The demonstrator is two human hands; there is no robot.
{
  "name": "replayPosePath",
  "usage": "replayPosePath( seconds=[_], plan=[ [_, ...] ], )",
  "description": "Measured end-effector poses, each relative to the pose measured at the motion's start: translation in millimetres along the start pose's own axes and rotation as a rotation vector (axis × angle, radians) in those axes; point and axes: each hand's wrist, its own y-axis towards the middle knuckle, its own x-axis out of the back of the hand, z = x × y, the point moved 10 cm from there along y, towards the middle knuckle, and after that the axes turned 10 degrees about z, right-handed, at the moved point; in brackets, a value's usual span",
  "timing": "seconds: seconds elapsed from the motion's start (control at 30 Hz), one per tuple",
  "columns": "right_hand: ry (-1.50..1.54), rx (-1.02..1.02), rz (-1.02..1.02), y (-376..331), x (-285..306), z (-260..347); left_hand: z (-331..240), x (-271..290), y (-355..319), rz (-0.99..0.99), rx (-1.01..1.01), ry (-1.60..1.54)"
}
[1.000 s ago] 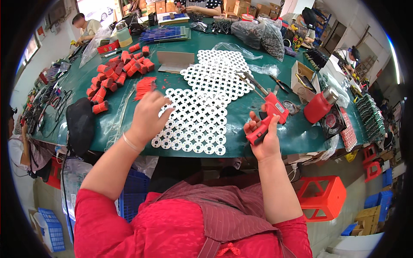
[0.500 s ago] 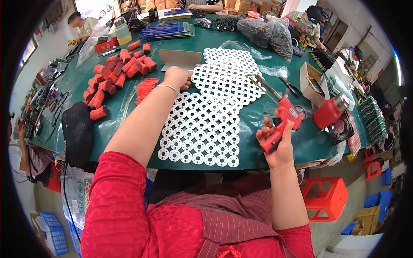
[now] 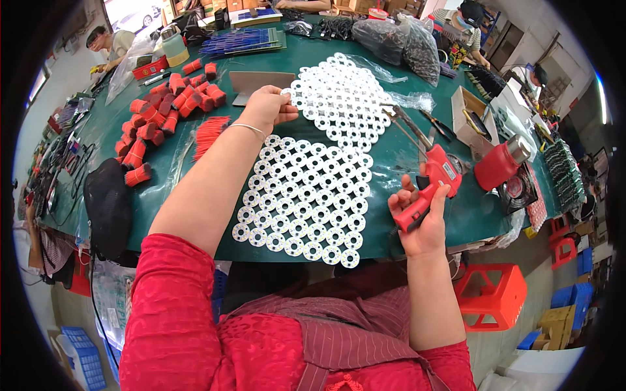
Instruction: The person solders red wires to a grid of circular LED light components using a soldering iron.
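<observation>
My left hand (image 3: 265, 107) reaches far across the green table (image 3: 169, 163) and pinches the near left edge of the far sheet of joined white round boards (image 3: 345, 98). A second such sheet (image 3: 303, 195) lies close to me, under my left forearm. My right hand (image 3: 420, 218) holds a red soldering gun (image 3: 430, 182) by its grip, tip pointing away, over the table's right front edge.
Bundles of red wire pieces (image 3: 163, 117) and a loose red bunch (image 3: 208, 133) lie at the left. A black pouch (image 3: 107, 205) sits front left. Pliers (image 3: 433, 124), a cardboard box (image 3: 473, 117) and a red bottle (image 3: 499, 163) are at the right. Other people work at the far side.
My left hand has left the near sheet and stretched forward to take hold of the far sheet's edge. My right hand with the soldering gun has shifted slightly right.
</observation>
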Motion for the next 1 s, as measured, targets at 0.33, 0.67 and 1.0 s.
replayPosePath(
  seconds=[0.33,0.67,1.0],
  plan=[
    [0.008,0.005,-0.002,-1,1,1,-4,-42,14,0.004,-0.077,-0.300],
    [-0.001,0.014,0.012,-1,4,3,-18,-51,-15,-0.020,-0.142,0.865],
    [0.006,0.033,0.023,1,5,4,-18,-120,-19,-0.021,-0.655,1.657]
  ],
)
